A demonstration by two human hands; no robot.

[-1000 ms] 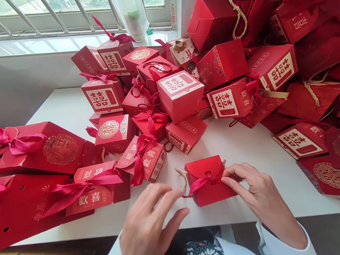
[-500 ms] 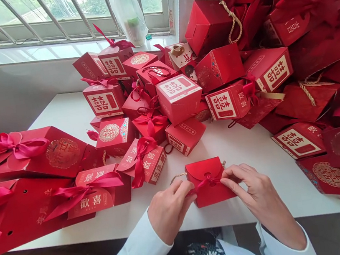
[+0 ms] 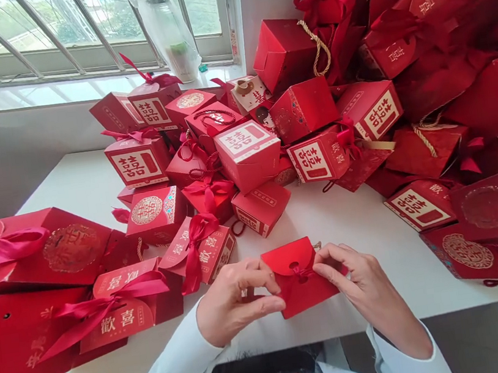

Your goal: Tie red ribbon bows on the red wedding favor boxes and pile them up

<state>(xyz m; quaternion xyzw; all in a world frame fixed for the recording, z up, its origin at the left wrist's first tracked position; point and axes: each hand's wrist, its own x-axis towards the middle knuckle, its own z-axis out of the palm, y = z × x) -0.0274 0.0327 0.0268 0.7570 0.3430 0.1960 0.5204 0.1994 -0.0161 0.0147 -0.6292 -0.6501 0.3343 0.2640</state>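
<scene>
A small red gift box [image 3: 299,300] with a rounded flap lies on the white table in front of me, slightly turned. A thin red ribbon [image 3: 300,270] is knotted at the cut-out in its flap. My right hand [image 3: 357,279] pinches the ribbon's right side between thumb and forefinger, by the box's right edge. At the left edge, my left hand [image 3: 237,299] has its thumb and forefinger apart, with the tips close to the box. A bit of gold cord [image 3: 317,245] shows behind the box's upper right corner.
Many red gift boxes, such as a white-topped one [image 3: 248,149], crowd the table [image 3: 327,212] beyond my hands. Larger ribboned boxes [image 3: 108,305] lie at left, and more pile up at right [image 3: 487,202]. A bagged bottle [image 3: 173,43] stands on the windowsill.
My left hand has loosened from the ribbon's left side and its fingers have parted. The box has tilted a little, and the bow's left loop no longer shows. My view has shifted.
</scene>
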